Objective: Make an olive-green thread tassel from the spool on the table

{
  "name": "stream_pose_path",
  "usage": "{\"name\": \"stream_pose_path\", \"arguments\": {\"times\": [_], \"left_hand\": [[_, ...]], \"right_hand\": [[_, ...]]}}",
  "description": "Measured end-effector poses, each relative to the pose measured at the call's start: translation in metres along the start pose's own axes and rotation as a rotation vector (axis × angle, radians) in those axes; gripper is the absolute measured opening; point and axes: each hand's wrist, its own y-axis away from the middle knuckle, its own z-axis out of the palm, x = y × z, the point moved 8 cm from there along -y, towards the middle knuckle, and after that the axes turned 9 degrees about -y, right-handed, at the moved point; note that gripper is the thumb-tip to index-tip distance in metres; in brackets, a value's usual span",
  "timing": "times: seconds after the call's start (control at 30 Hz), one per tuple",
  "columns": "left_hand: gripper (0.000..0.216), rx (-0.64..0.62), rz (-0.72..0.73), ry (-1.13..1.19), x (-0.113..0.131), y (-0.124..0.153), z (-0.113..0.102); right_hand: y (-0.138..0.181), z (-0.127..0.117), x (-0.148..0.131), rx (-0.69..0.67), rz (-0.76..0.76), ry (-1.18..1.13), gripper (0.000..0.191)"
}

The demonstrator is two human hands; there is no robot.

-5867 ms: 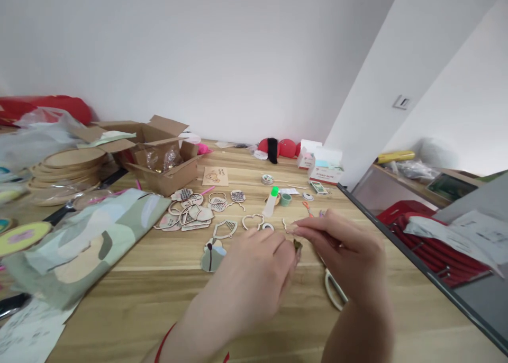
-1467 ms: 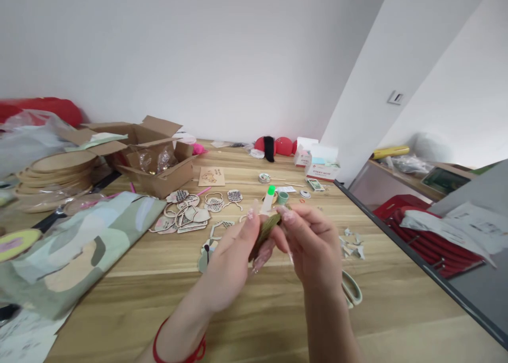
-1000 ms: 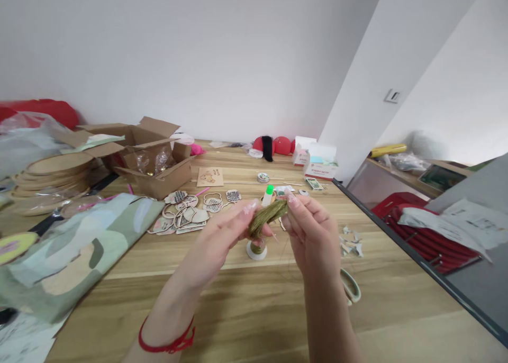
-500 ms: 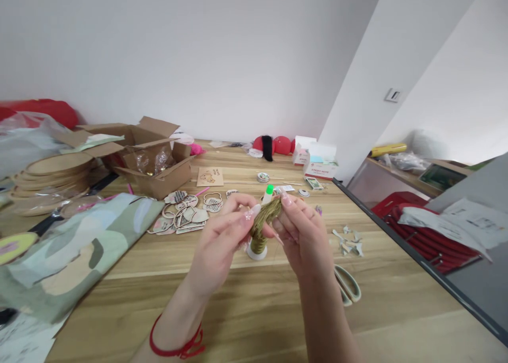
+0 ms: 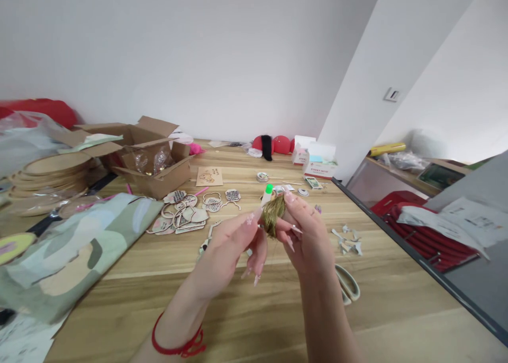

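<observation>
Olive-gold thread, wound in a thick bundle, is held up over the table between my hands. My right hand is closed round its right side, fingertips at the upper edge and below. My left hand, with a red string bracelet at the wrist, pinches at the bundle's left side with thumb and forefinger; its other fingers hang down loosely. Any spool inside the bundle is hidden. A glue stick with a green cap stands just behind the thread. Scissors lie beside my right forearm.
Wooden tags lie piled left of my hands, near a patterned cloth and an open cardboard box. Fabric scraps lie to the right. Sticky note boxes stand at the back by the table's dark right edge.
The thread bundle has tilted and shifted slightly right, and the white spool end below it no longer shows. My left hand's lower fingers have dropped and loosened.
</observation>
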Motion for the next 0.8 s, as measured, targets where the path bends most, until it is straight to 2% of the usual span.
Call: {"name": "stream_pose_path", "arguments": {"times": [0.23,0.4,0.5,0.6,0.67,0.73,0.8], "left_hand": [[0.049,-0.037,-0.104,-0.11,-0.002,0.001,0.003],[0.064,-0.042,-0.21,-0.143,-0.005,-0.001,-0.001],[0.065,0.083,-0.278,-0.155,-0.008,-0.002,-0.014],[0.051,0.308,-0.283,-0.173,-0.008,0.0,-0.036],[0.04,0.452,-0.252,-0.271,-0.002,0.003,-0.051],[0.036,0.493,-0.206,-0.363,0.007,0.005,-0.056],[0.036,0.436,-0.165,-0.409,0.012,0.003,-0.053]], "right_hand": [[-0.001,-0.004,-0.005,0.05,-0.034,0.049,0.024],[-0.003,-0.003,-0.005,0.017,-0.038,0.033,0.025],[-0.004,-0.002,-0.009,-0.011,-0.076,0.054,0.021],[-0.005,-0.002,-0.012,-0.021,-0.101,0.078,0.015],[-0.005,-0.001,-0.011,-0.035,-0.091,0.096,0.014],[-0.005,0.0,-0.006,-0.057,-0.061,0.117,0.015],[-0.004,0.001,0.0,-0.088,-0.014,0.129,0.015]]}}
